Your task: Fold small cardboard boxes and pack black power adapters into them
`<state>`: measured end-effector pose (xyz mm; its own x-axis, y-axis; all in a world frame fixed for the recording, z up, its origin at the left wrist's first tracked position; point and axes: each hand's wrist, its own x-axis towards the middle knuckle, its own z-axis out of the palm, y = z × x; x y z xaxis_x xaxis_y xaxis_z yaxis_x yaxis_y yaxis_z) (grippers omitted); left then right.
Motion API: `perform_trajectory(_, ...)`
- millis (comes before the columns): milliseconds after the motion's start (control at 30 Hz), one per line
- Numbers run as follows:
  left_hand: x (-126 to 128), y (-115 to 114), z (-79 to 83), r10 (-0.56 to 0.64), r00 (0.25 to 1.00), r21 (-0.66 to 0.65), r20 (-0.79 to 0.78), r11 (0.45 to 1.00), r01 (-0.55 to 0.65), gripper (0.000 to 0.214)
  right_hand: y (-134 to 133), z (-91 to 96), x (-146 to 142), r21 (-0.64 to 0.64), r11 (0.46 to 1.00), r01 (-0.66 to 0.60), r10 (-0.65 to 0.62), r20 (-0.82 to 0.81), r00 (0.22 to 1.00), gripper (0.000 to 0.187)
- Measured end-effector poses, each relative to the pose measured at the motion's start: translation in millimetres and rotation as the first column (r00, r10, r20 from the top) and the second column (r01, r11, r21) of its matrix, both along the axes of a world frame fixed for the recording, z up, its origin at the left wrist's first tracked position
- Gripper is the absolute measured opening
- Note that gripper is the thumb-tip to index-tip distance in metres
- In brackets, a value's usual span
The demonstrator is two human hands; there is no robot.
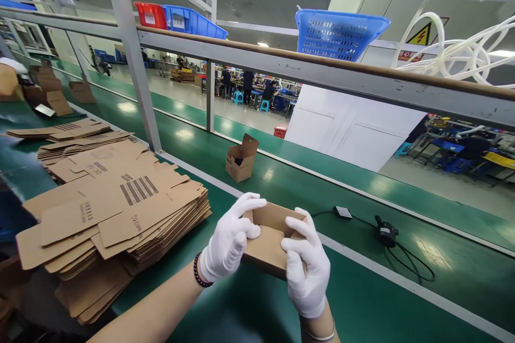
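Both my hands wear white gloves and hold a small brown cardboard box [269, 242] above the green table. My left hand [231, 238] grips the box's left side, with its fingers curled over the top edge. My right hand [306, 268] clasps the right side, thumb and fingers pressed on a flap. The box's top is open toward me. A tall stack of flat, unfolded cardboard blanks [116, 214] lies just left of my left arm.
An assembled small box [240, 159] with raised flap sits on the green conveyor belt [281, 182] beyond. A black device with a cable [386, 231] lies to the right. More flat blanks [76, 136] lie far left. Blue and red bins [338, 32] sit on the metal frame overhead.
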<state>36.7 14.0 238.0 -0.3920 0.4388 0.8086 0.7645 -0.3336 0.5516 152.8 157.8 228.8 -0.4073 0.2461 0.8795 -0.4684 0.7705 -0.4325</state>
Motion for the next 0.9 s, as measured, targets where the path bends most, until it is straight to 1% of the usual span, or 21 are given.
perform_trajectory(133,0,-1,-1.7,-0.014,1.0,0.024,-0.006,1.0,0.015,0.054,1,0.7,1,0.022,1.0,-0.02,0.02,-0.006,1.0,0.014)
perform_trajectory(367,3,-3,1.1,0.013,0.999,0.004,-0.046,1.0,-0.013,0.056,0,2.7,1,0.039,0.999,-0.032,0.033,-0.019,0.999,0.013)
perform_trajectory(433,4,-5,1.1,0.027,0.998,0.001,-0.052,1.0,-0.027,0.053,0,3.3,1,0.035,0.999,-0.035,0.036,-0.03,0.999,0.011)
perform_trajectory(500,6,-8,0.7,0.02,0.999,-0.011,-0.027,1.0,-0.02,0.047,0,3.1,3,0.027,0.999,-0.038,0.039,-0.035,0.999,0.01)
perform_trajectory(533,8,-10,0.7,0.007,1.0,-0.039,0.003,0.999,-0.007,0.049,1,2.6,5,0.02,0.999,-0.033,0.033,-0.032,0.999,0.01)
perform_trajectory(567,8,-12,0.8,-0.01,0.999,-0.087,0.044,0.996,0.014,0.06,2,1.8,6,0.012,1.0,-0.022,0.023,-0.023,0.999,0.012)
perform_trajectory(633,9,-14,2.0,-0.044,0.987,-0.212,0.153,0.974,0.076,0.098,5,-1.0,6,-0.019,1.0,-0.008,0.008,0.007,1.0,0.019)
perform_trajectory(667,7,-15,3.1,-0.052,0.975,-0.258,0.217,0.96,0.109,0.112,7,-2.8,5,-0.054,0.998,-0.018,0.019,0.021,1.0,0.025)
perform_trajectory(700,5,-15,4.4,-0.046,0.957,-0.276,0.286,0.953,0.128,0.121,9,-4.6,3,-0.107,0.993,-0.039,0.042,0.026,0.999,0.031)
perform_trajectory(733,2,-15,6.0,-0.028,0.932,-0.251,0.361,0.96,0.126,0.123,12,-6.3,-1,-0.179,0.982,-0.06,0.065,0.021,0.998,0.037)
perform_trajectory(767,-2,-15,7.8,0.0,0.896,-0.188,0.444,0.978,0.093,0.123,16,-7.6,-5,-0.265,0.962,-0.065,0.073,0.017,0.997,0.041)
perform_trajectory(800,-7,-16,9.9,0.025,0.843,-0.106,0.538,0.994,0.038,0.12,21,-8.5,-9,-0.358,0.932,-0.046,0.059,0.024,0.998,0.044)
perform_trajectory(833,-13,-17,12.4,0.032,0.774,-0.015,0.632,0.999,-0.03,0.113,26,-8.8,-14,-0.455,0.89,-0.01,0.036,0.048,0.998,0.047)
perform_trajectory(867,-18,-19,15.1,0.014,0.697,0.073,0.717,0.993,-0.094,0.104,32,-8.7,-18,-0.548,0.836,0.026,0.028,0.089,0.996,0.05)
perform_trajectory(900,-23,-21,17.9,-0.027,0.619,0.148,0.785,0.978,-0.146,0.093,38,-8.2,-22,-0.631,0.775,0.041,0.063,0.142,0.988,0.055)
